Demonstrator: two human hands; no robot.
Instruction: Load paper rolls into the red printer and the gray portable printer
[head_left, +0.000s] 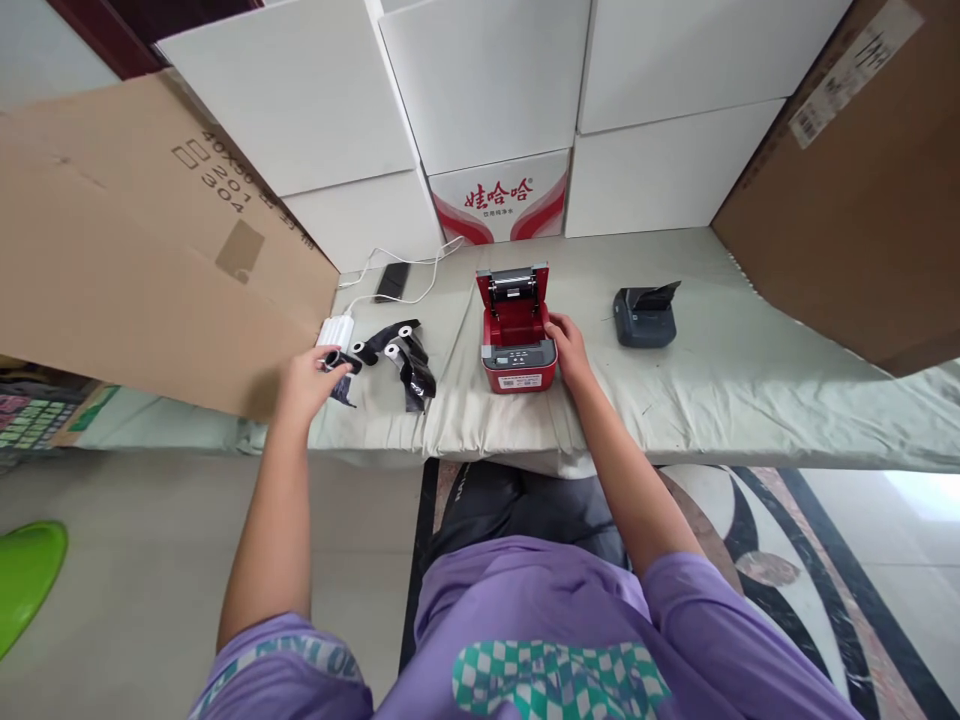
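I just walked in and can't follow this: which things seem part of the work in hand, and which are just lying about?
Seemingly in use:
red device, lid open, right hand at its side
black roll, in the left hand
loose black rolls nearby, probably

Apparently lying about:
dark device on the right
flat black object
white block
brown cardboard

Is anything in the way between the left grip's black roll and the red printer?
Yes: other black rolls lie on the cloth between the roll in the left grip and the red printer. They look low enough to lift over. The lid is up; nothing visible blocks the opening.
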